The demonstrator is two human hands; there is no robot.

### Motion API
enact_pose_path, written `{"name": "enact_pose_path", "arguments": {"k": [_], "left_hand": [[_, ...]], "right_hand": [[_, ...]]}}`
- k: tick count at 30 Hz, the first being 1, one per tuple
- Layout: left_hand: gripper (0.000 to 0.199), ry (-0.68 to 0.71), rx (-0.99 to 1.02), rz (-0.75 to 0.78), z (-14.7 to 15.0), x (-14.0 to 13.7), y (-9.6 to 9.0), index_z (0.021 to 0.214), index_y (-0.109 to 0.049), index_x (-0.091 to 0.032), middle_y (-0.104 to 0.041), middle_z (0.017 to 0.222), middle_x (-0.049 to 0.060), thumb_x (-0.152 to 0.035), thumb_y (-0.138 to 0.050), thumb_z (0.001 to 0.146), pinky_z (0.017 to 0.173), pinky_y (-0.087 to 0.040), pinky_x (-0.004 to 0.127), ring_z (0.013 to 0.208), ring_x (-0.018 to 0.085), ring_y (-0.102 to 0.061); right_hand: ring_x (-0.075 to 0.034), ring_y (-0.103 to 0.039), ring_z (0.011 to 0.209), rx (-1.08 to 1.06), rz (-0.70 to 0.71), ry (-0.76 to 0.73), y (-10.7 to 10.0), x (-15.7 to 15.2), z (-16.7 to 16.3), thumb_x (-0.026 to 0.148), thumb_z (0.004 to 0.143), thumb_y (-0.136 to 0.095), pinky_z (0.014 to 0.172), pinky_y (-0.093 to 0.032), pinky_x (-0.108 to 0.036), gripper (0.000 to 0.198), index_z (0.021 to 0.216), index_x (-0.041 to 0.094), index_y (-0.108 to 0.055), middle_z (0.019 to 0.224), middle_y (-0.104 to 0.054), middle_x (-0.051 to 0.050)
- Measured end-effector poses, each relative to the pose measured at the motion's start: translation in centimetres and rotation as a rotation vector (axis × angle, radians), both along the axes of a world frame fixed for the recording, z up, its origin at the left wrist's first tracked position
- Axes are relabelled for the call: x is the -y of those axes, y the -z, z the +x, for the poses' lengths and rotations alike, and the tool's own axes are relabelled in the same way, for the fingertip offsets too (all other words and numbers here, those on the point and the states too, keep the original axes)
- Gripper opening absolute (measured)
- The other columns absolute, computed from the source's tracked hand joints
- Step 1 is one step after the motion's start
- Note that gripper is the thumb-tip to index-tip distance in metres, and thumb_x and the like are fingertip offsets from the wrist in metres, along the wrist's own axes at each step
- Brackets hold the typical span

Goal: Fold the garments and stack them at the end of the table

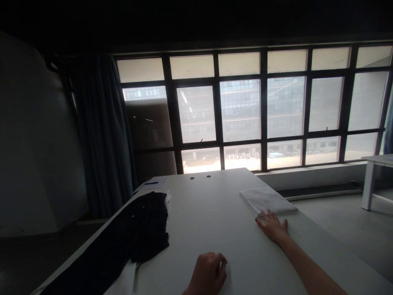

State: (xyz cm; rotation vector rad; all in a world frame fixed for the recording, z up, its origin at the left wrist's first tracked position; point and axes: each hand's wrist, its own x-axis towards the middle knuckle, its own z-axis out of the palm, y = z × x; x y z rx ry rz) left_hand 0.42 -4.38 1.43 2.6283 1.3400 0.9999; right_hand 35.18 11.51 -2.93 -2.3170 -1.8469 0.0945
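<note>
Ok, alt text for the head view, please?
Right hand touches a folded white sheet on a white table; left hand is loosely curled, low in frame. A dark garment lies at left, windows beyond.

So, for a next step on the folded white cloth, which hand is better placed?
Probably the right hand: it is open, with its fingers at the near edge of the folded white cloth. The left hand is curled and well apart from it.
</note>
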Motion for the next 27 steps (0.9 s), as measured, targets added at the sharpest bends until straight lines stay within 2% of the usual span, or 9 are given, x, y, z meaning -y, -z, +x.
{"name": "enact_pose_path", "arguments": {"k": [7,12,17,20,27], "left_hand": [[0.02,0.019,-0.023,-0.062,0.1,-0.3,0.5,0.084,-0.068,-0.023,-0.063,0.062,-0.002,-0.016,-0.053,0.074,0.061,-0.039,0.024,0.058,0.013,-0.059],[0.019,0.02,-0.022,-0.102,0.2,-0.3,0.4,0.085,-0.069,-0.023,-0.063,0.062,-0.002,-0.016,-0.053,0.076,0.062,-0.04,0.024,0.059,0.014,-0.06],[0.019,0.009,-0.02,-0.113,0.1,-0.3,0.4,0.085,-0.069,-0.023,-0.064,0.063,-0.002,-0.016,-0.053,0.076,0.064,-0.041,0.024,0.059,0.014,-0.06],[0.02,0.016,-0.024,-0.124,0.1,-0.4,0.4,0.085,-0.069,-0.023,-0.065,0.063,-0.002,-0.016,-0.053,0.075,0.063,-0.041,0.023,0.059,0.013,-0.059],[0.021,-0.001,-0.047,-0.154,0.2,-0.4,0.6,0.086,-0.07,-0.023,-0.065,0.064,-0.002,-0.014,-0.054,0.075,0.064,-0.04,0.023,0.06,0.014,-0.06]], "right_hand": [[-0.035,-0.014,0.15,0.04,0.075,0.007,-0.1,-0.5,1.3,0.061,0.092,-0.029,0.111,-0.013,-0.067,0.071,0.153,0.025,-0.035,0.165,-0.019,-0.014],[-0.03,-0.028,0.146,0.044,0.106,-0.06,0.0,0.2,1.2,0.052,0.093,-0.034,0.113,-0.018,-0.059,0.061,0.15,0.03,-0.04,0.158,-0.035,-0.011],[-0.029,-0.031,0.145,0.038,0.109,-0.135,-0.4,0.5,1.4,0.051,0.092,-0.037,0.116,-0.016,-0.054,0.061,0.147,0.027,-0.045,0.155,-0.041,-0.011],[-0.026,-0.029,0.146,0.033,0.097,-0.185,-0.4,0.5,1.4,0.053,0.093,-0.037,0.118,-0.015,-0.05,0.061,0.148,0.03,-0.043,0.157,-0.039,-0.008],[-0.03,-0.021,0.149,0.02,0.036,-0.176,0.1,-0.6,1.4,0.061,0.093,-0.033,0.116,-0.013,-0.057,0.071,0.156,0.029,-0.028,0.163,-0.027,-0.009]]}}
